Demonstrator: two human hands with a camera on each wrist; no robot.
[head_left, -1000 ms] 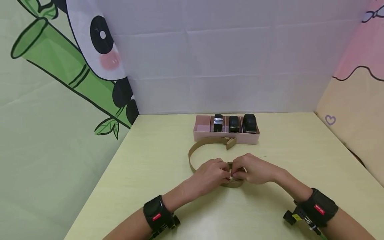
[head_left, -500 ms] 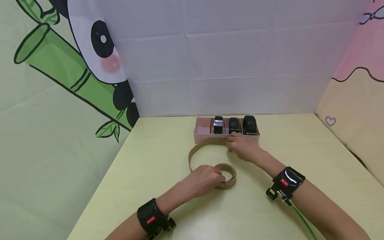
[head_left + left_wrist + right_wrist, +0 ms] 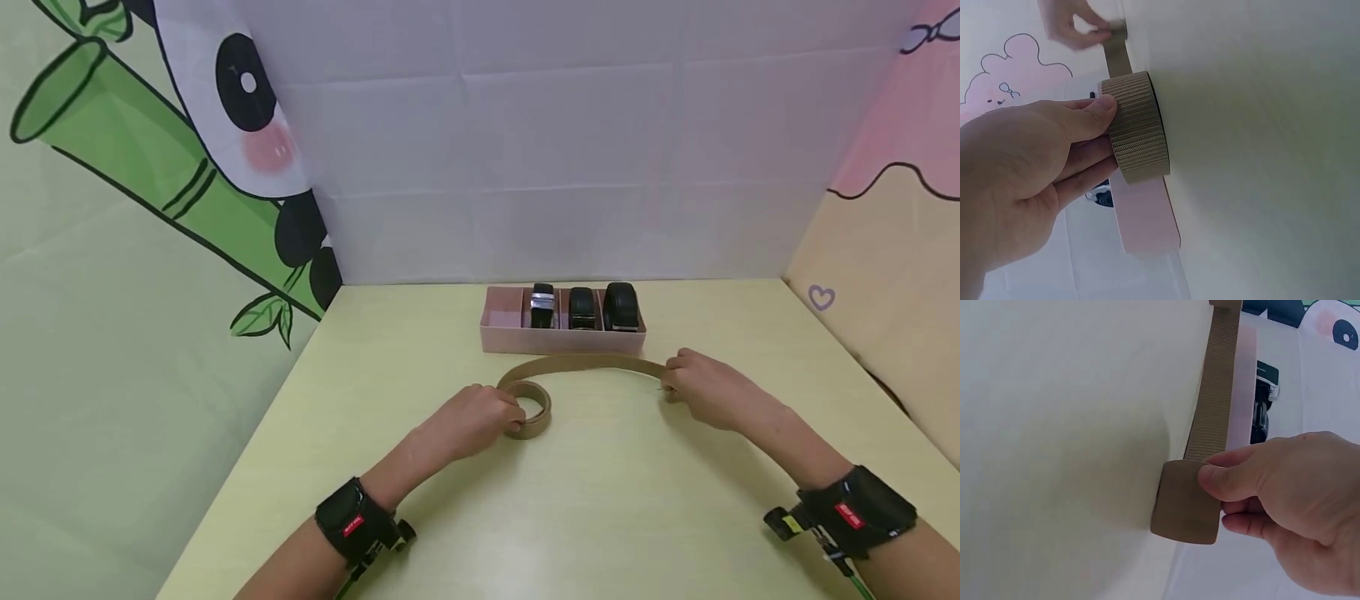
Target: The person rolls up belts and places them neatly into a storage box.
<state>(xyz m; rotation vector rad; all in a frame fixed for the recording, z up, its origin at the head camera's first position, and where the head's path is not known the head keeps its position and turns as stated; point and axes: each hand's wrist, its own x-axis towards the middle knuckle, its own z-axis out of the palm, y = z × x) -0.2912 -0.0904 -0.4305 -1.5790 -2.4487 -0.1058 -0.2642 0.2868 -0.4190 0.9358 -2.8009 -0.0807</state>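
A tan webbing belt (image 3: pixel 585 362) stretches between the two hands on the table, part of it wound into a coil (image 3: pixel 1138 128). My left hand (image 3: pixel 478 419) grips that coil at its left side, thumb on the outside and fingers behind. At the belt's other end is a flat brown buckle (image 3: pixel 1186 503). My right hand (image 3: pixel 708 387) pinches it, the thumb on its face and the other fingers partly hidden behind. From the coil the strap runs in a shallow arc along the front of the pink box to the buckle.
Behind the strap stands a pink divided box (image 3: pixel 562 340). Several of its compartments hold rolled black belts, among them one with a silver buckle (image 3: pixel 542 302) and a thick one (image 3: pixel 621 307) at the right. A grey-white cloth backdrop (image 3: pixel 562 167) rises behind the table.
My right hand has left the coil, taken hold of the buckle end and drawn it to the right. My left hand has shifted left with the coil, and the strap's loop has opened out.
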